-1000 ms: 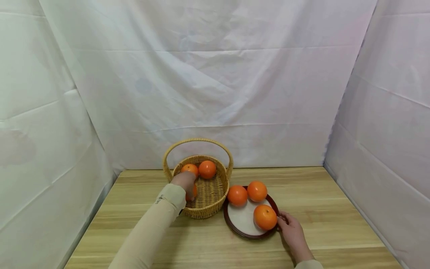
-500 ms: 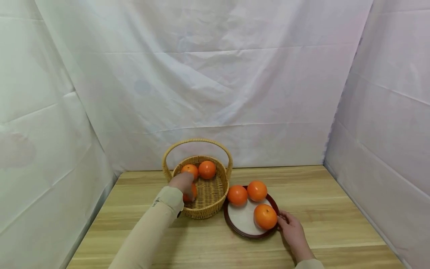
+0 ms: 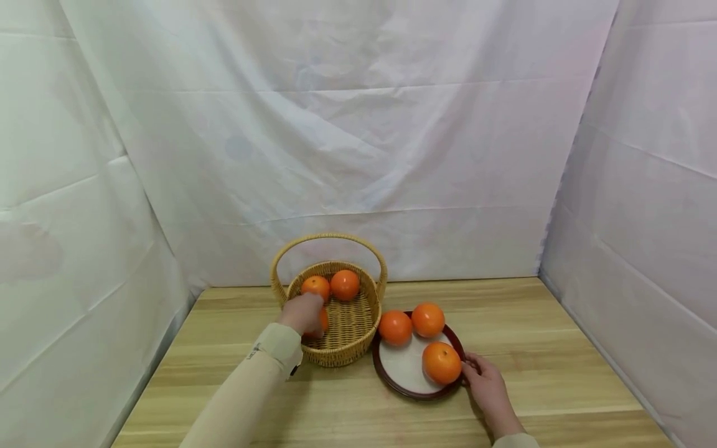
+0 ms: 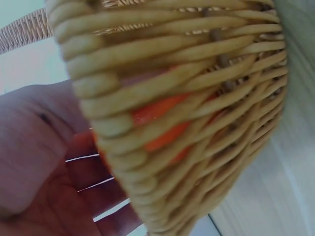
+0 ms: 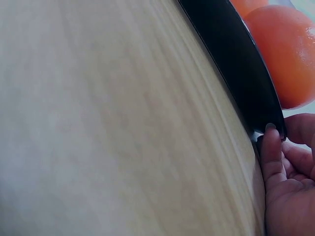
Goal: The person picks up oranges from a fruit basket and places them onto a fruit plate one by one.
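Inside the wicker basket (image 3: 347,326), at its left side, my left hand (image 3: 302,313) curls its fingers round an orange (image 3: 324,318). Most of that fruit is hidden by the hand, and in the left wrist view the orange (image 4: 165,123) glows through the weave. Two more oranges lie at the back of the basket, one at left (image 3: 315,287) and one at right (image 3: 345,285). With thumb and fingers, my right hand (image 3: 488,386) pinches the right rim of a dark red plate (image 3: 386,376) with a pale middle. Three oranges rest on it, the nearest orange (image 3: 442,363) beside that hand.
The basket's tall arched handle (image 3: 330,236) rises over its opening. Basket and plate stand side by side on a wood-grain table (image 3: 538,348). White cloth (image 3: 358,137) hangs behind the table and along both sides.
My left hand has shifted slightly to the left and toward me within the basket. The right hand keeps its hold on the plate's rim, and the plate has not moved.
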A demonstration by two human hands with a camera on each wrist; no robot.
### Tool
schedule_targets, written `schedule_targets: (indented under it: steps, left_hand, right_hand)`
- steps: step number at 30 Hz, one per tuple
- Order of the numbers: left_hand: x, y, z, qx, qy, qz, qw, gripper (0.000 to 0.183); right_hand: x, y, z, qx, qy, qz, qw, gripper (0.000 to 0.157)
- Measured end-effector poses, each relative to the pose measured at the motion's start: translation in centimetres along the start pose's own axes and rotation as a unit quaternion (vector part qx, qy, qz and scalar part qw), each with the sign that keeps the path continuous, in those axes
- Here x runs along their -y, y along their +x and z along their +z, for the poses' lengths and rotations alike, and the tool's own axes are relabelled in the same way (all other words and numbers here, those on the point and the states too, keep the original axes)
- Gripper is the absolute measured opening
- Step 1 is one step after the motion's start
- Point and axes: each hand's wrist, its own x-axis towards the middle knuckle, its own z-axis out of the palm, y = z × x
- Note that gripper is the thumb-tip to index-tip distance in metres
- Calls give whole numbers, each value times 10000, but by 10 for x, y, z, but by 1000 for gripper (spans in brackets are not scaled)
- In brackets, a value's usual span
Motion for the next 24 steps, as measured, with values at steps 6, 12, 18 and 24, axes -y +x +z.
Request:
schedule_targets:
  steps: [6,12,18,24]
  left_hand:
    - [4,-4,8,-339,-71,149,9993,31]
    - [7,-9,17,-634,-569,173,9962,34]
    - [5,-11,27,-888,-906,275,9915,65]
    - [3,-11,35,-1185,-912,281,9884,85]
  right_hand:
    - [-1,0,1,-11,-26,16,10000,42]
    - [-3,2,1,43,29,-27,10000,42]
    - [-3,1,0,5,66,-16,10000,42]
    - [-1,0,0,26,141,-44,9999,42]
